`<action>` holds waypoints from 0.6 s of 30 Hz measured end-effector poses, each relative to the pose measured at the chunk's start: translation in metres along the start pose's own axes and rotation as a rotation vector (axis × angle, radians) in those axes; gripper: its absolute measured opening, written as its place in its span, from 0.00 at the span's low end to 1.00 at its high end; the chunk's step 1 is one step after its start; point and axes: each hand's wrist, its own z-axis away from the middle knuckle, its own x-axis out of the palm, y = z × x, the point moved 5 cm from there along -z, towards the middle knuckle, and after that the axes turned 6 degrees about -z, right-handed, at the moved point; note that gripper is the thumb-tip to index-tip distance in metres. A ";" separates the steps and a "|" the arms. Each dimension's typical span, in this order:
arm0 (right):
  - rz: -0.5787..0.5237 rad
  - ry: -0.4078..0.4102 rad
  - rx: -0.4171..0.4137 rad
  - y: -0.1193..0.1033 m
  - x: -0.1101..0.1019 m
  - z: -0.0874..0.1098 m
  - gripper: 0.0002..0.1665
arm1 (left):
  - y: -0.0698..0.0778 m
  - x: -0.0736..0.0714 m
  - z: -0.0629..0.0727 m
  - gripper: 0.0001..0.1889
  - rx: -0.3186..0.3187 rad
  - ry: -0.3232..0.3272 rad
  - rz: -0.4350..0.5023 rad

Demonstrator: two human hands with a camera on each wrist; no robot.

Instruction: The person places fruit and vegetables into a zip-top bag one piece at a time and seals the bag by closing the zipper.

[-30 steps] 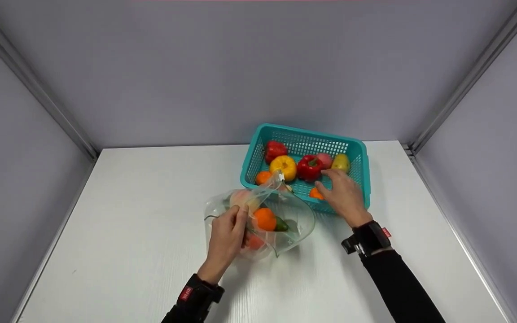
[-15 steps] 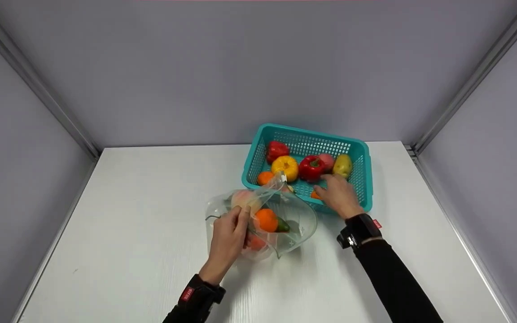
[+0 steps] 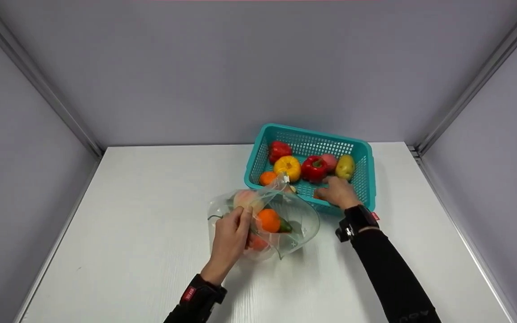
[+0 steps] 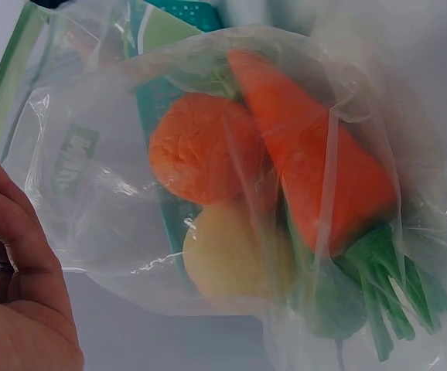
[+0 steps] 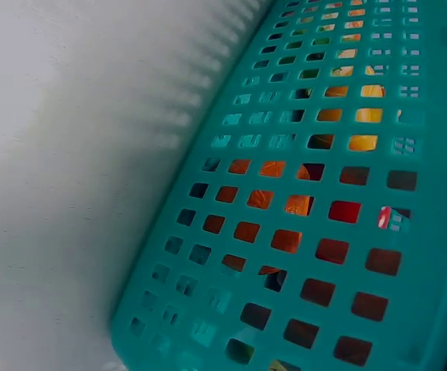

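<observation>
My left hand [image 3: 230, 233] pinches the rim of a clear zip bag [image 3: 304, 220] between thumb and fingers, and the bag's mouth gapes toward the right. Inside the bag, the left wrist view shows a carrot [image 4: 308, 162] with green tops, a wrinkled orange fruit [image 4: 200, 147] and a pale yellow round one [image 4: 235, 251]. My right hand [image 3: 340, 193] reaches down into the front right of a teal basket [image 3: 367, 170], its fingers over an orange fruit [image 5: 259, 199] seen through the holes. The basket wall hides the fingertips; I cannot tell whether they grip it.
The basket also holds two red peppers, one at the left [image 3: 279, 151] and one in the middle [image 3: 314, 168], a yellow pumpkin-shaped vegetable [image 3: 288, 168], an orange fruit [image 3: 267, 178], a pinkish round fruit [image 3: 329, 161] and a yellow-green fruit [image 3: 345, 167]. A white table [image 3: 151, 215] lies beneath.
My right hand has lowered into the basket, covering the orange fruit that showed beside its thumb before. The left hand keeps its hold on the bag. The camera view has shifted slightly.
</observation>
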 end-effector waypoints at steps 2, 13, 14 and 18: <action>-0.010 -0.019 0.010 0.000 0.001 -0.002 0.37 | 0.001 -0.001 0.000 0.22 0.001 0.000 -0.001; 0.001 -0.032 -0.004 0.003 -0.001 -0.007 0.14 | 0.000 0.001 0.000 0.22 0.007 -0.006 -0.005; -0.008 -0.027 -0.010 0.003 -0.002 -0.007 0.16 | 0.000 0.001 0.000 0.22 0.006 -0.008 -0.003; -0.016 0.032 -0.033 -0.002 -0.008 -0.003 0.07 | 0.000 -0.001 0.000 0.22 0.006 -0.008 0.012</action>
